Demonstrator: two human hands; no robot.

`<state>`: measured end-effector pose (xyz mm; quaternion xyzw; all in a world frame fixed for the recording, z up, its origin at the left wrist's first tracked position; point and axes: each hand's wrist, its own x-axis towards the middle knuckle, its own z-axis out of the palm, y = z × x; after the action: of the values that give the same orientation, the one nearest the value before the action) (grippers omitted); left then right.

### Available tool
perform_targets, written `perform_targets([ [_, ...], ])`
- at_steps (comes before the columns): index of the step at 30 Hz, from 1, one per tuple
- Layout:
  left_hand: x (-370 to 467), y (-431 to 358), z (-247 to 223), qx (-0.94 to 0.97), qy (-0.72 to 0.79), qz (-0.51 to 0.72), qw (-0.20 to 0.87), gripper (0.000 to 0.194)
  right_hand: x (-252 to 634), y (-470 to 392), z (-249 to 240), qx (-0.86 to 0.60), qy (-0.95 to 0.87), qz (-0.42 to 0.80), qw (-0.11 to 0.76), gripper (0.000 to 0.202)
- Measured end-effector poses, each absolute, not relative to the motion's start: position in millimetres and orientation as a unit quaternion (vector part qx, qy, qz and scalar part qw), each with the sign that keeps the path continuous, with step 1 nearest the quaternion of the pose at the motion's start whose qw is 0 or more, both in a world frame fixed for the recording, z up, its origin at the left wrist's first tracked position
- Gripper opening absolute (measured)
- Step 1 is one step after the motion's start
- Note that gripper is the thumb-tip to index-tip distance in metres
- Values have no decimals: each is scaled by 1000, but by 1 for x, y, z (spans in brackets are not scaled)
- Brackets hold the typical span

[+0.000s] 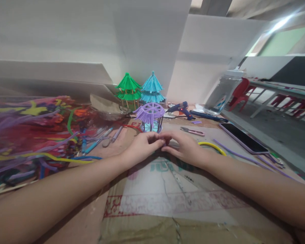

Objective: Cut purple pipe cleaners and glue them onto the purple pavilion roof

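Observation:
My left hand (146, 147) and my right hand (183, 147) meet at the fingertips over the plastic-covered cardboard (152, 206). The fingers of both are pinched together; whatever they hold, if anything, is too small to make out. Just behind them stands a small purple pavilion (150, 113) with a partly covered roof on dark posts and a light blue base. Farther back are a green two-tiered pavilion (127, 86) and a blue one (152, 86).
Pipe cleaners (35, 135) are heaped at the left, near pens (95, 144). Behind my right hand lie pink-handled snips (193, 131) and a blue glue gun (181, 109). A phone (242, 138), a yellow pipe cleaner (213, 146) and a clear jar (222, 93) are at the right.

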<state>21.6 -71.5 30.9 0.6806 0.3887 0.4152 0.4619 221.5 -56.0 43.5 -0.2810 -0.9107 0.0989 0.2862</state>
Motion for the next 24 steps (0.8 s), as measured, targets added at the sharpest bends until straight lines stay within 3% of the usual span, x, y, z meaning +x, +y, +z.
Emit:
perform_targets([
  [12,18,-66,27,696,391,380,466,24,222,-56,44,-309,-898,134,284,31],
  [18,19,-66,31,698,408,394,436,25,222,-57,41,-298,-895,154,294,47],
  [24,20,-68,33,672,416,412,453,24,227,-56,70,-347,-832,209,379,25],
])
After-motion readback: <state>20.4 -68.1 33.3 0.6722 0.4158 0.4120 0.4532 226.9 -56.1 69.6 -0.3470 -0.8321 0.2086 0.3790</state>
